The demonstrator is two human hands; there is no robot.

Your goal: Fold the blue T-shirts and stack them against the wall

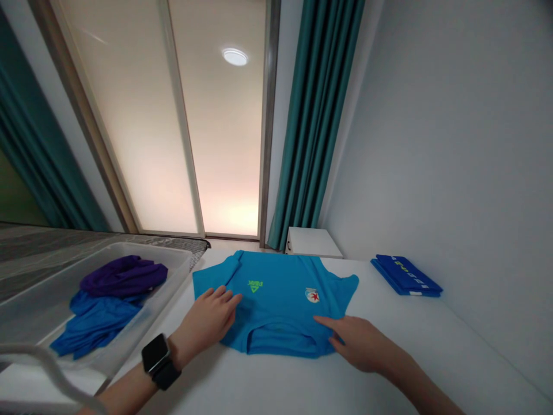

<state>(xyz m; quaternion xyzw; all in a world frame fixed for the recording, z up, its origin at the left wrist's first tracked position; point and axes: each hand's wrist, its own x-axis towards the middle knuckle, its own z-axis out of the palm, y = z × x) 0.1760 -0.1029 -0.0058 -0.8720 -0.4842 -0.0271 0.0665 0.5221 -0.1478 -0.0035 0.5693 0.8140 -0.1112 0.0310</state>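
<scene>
Turquoise shirt (280, 308): laid out on the white table (259, 389), directly before the person and between both hands; neck opening (280, 341) turned toward the near side; green logo (255, 286) and round crest (313, 295) shown face up

Shirt sleeves (345, 291): extended out to either side, not tucked in; some creases noted near the shoulders

Left hand (213, 314): placed palm down at the left side of the shirt, fingers slightly spread; underside hidden, so whether any cloth is pinched cannot be told; a dark watch (156, 353) is worn on the wrist

Right hand (363, 344): held at the right near corner, index finger stretched out over the fabric below the crest, thumb held apart from it; no cloth seen gripped

Folded garment (406, 275): dark blue, set flat at the right near the wall; judged finished

Clear bin (175, 259): stood at the left; a purple garment (125, 275) and a bright blue garment (101, 323) are held inside, both bunched, judged untreated

Progress: one piece judged done, the shirt judged flattened but not yet folded, two pieces seen left
</scene>
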